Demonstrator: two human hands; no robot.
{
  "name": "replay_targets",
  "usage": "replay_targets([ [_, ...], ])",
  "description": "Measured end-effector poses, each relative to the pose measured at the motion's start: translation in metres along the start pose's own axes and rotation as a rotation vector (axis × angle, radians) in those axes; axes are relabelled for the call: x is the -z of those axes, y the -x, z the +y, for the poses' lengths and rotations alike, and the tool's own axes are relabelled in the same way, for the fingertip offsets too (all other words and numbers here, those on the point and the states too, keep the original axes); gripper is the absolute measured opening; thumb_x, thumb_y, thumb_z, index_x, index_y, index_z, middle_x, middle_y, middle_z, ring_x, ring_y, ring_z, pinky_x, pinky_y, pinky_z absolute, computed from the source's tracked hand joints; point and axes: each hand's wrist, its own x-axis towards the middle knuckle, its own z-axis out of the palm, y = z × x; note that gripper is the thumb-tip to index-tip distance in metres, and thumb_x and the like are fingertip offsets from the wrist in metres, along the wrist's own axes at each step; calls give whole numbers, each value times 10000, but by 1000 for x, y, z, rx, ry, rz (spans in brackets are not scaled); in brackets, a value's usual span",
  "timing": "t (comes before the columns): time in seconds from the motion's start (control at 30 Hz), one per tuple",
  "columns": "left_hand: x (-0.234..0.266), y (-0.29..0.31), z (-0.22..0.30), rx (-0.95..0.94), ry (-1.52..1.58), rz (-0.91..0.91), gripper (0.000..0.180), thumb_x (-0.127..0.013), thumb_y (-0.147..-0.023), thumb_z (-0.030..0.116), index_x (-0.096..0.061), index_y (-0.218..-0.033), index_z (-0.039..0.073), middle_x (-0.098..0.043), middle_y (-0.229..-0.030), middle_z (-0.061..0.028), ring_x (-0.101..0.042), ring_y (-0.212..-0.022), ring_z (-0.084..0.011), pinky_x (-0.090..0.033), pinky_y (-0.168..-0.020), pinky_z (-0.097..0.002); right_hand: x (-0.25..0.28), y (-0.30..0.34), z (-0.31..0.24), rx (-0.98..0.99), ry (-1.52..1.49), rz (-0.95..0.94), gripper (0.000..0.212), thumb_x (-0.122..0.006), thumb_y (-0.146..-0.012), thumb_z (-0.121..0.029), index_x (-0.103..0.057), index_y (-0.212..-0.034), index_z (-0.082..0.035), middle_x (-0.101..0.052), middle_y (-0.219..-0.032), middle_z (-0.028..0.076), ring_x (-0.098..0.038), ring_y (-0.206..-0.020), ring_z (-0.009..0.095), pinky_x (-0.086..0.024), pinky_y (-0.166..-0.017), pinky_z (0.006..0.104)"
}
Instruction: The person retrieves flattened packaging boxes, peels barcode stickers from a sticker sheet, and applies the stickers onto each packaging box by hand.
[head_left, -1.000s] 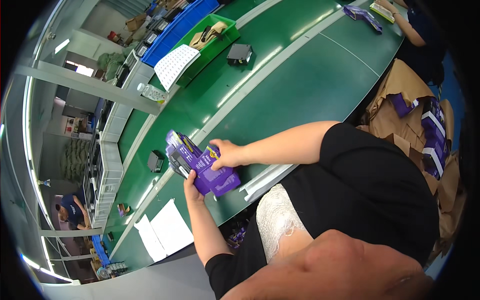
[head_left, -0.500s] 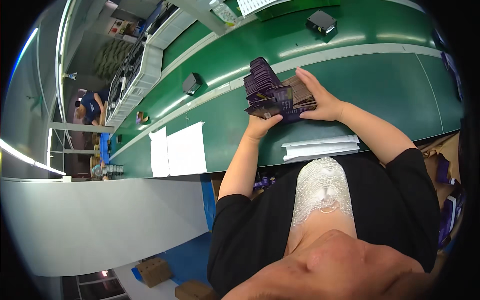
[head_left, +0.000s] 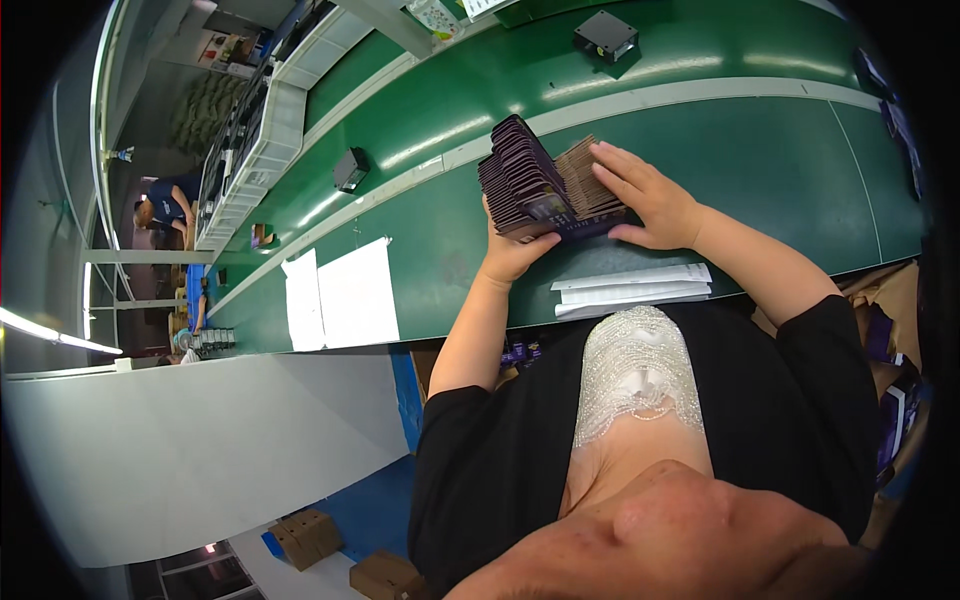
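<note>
A thick stack of dark purple folded cardboard pieces (head_left: 522,178) stands on edge above the green table, fanned in layers, with brown edges showing on its right side. My left hand (head_left: 512,250) is closed around the stack's near left side, thumb along the front and the other fingers mostly hidden behind it. My right hand (head_left: 655,200) lies against the right side with fingers stretched out, their tips touching the brown edges. Its thumb points to the near right corner. Folded white sheets (head_left: 632,292) lie between the stack and my body.
Two black boxes (head_left: 606,38) (head_left: 350,170) sit on the green strip beyond a pale rail. White papers (head_left: 358,295) lie to the left on the table (head_left: 760,180). A white crate (head_left: 250,160) stands at the far left; a person in dark clothing (head_left: 165,205) is beyond it.
The tilted pieces at the front of the stack now sit in line with the others. My right hand's thumb has eased off the front. The black boxes have shifted left along the strip.
</note>
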Motion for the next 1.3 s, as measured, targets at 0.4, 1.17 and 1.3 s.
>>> replay_targets([
  [0.4, -16, -8, -10, -146, -249, 35, 996, -919, -579, 30, -303, -1361, 44, -539, -1310, -111, -540, -1215, -250, -407, -1065, -392, -43, 1, 2, -374, -547, 266, 1259, -901, -680, -202, -44, -1594, -74, -234, -1595, 197, -251, -1477, 335, -206, -1201, 400],
  [1.17, -9, -7, -27, -64, -259, 24, 924, -900, -632, 31, -340, -1367, 55, -506, -1314, -126, -566, -1172, -269, -481, -1006, -407, 13, -73, -24, -236, 309, -407, 658, -761, -653, -332, -558, -1166, 27, -617, -1061, 180, -581, -1073, 331, -397, -988, 413],
  [1.3, -51, -15, 32, -334, -557, 14, 1096, -902, -610, 151, -254, -1485, 25, -415, -1429, -174, -431, -1332, -348, -317, -1139, -455, 38, -53, -27, -194, 250, -190, 587, -748, -686, -288, -570, -1170, -8, -606, -1153, 193, -572, -1121, 351, -379, -1057, 449],
])
